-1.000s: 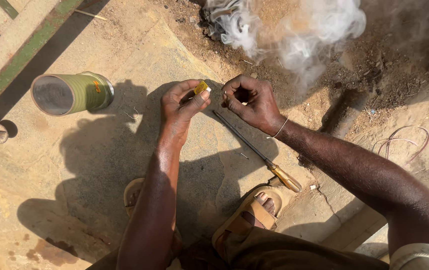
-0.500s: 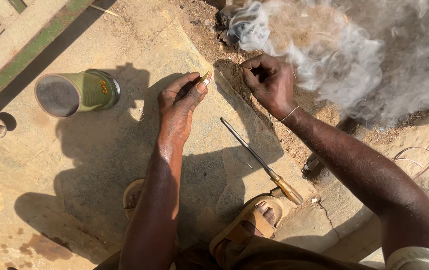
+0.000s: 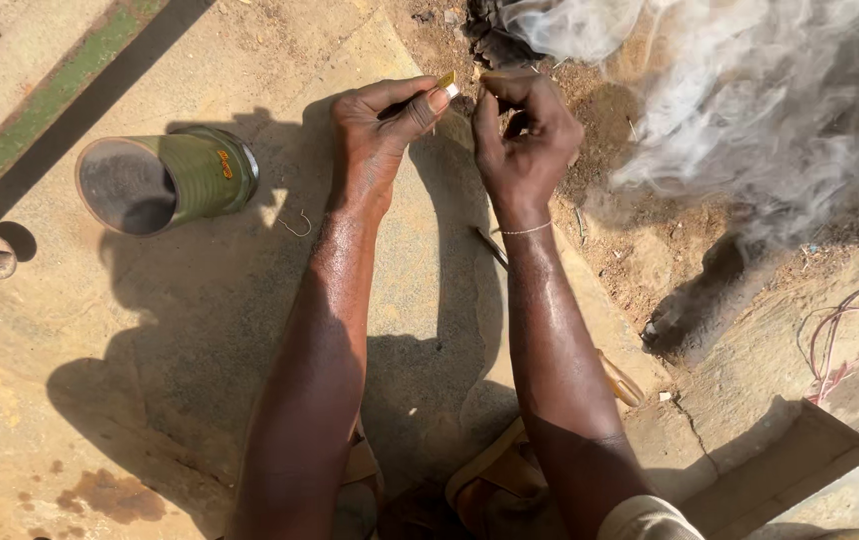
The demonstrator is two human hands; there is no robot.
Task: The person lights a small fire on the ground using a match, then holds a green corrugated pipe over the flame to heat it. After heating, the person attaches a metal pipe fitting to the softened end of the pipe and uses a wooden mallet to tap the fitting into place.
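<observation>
A small yellow piece (image 3: pixel 445 80) is pinched between the thumb and first finger of the left hand (image 3: pixel 381 125). The other fingers of that hand are curled in. The piece is seen near twelve o'clock in the picture, at the top, just between the two hands.

The right hand (image 3: pixel 526 135) is held close beside it, toward one o'clock. Its fingers are bent in, and its fingertips are brought up near the yellow piece. Whether the piece is touched by the right hand cannot be told. A thin bracelet (image 3: pixel 525 230) is worn on the right wrist.

A green tin can (image 3: pixel 174 178) is laid on its side at nine o'clock from the hands, with its open mouth turned toward the left edge. A small wire hook (image 3: pixel 298 226) is seen on the ground between the can and the left arm.

A thin metal rod (image 3: pixel 490 247) is partly hidden under the right arm. White smoke (image 3: pixel 749 100) is seen at two o'clock, over the dirt. Some pink wire (image 3: pixel 849 335) is coiled at four o'clock, well apart from the hands. Sandals (image 3: pixel 494 475) are seen at six o'clock, on the stone floor (image 3: pixel 149 400).
</observation>
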